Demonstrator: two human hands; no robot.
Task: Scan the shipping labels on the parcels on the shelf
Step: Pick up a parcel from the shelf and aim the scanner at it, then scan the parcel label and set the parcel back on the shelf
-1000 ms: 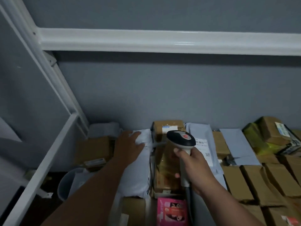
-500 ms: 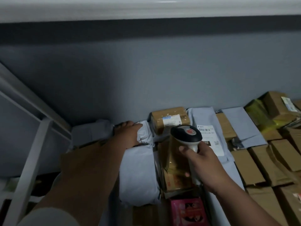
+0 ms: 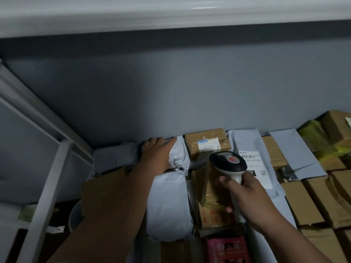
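A plain grey-blue wall (image 3: 171,88) is seen behind, dimly lit. A white shelf beam (image 3: 171,14) runs overhead, and a white upright post (image 3: 47,186) is fixed at left.

We see a grey-blue wall (image 3: 171,88) at the top and middle of the frame, with a white shelf beam (image 3: 133,14) above it. The scanner (image 3: 228,164) near the middle has a black top with a red mark and a white handle. The mailer bag (image 3: 169,202) below the middle is pale grey-white. The small box (image 3: 207,143) is brown with a white and blue label. At lower middle is a pink box (image 3: 228,249). At the right edge is a yellow-green parcel (image 3: 319,145).
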